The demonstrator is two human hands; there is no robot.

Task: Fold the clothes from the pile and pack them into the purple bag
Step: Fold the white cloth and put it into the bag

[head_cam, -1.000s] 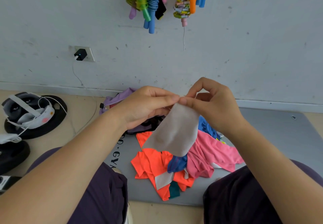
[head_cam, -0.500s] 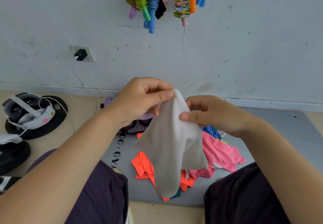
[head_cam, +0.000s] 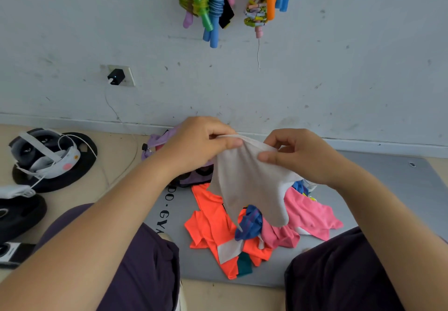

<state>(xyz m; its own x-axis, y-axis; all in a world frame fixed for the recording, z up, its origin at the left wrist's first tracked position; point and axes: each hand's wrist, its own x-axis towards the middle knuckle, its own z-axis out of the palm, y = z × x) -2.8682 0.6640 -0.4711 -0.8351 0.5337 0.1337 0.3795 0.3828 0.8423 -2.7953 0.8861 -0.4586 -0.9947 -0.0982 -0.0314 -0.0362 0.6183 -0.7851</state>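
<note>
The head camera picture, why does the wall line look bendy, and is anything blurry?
Head view: wide-angle lens curves the white baseboard; even daylight, soft shadows, no glare; the pale grey cloth garment held by the left hand and right hand looks sharp.

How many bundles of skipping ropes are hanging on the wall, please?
2. The left bundle hangs at the top centre of the wall; the right bundle hangs just beside it. Both run past the frame's top edge, so more may be hidden.
</note>
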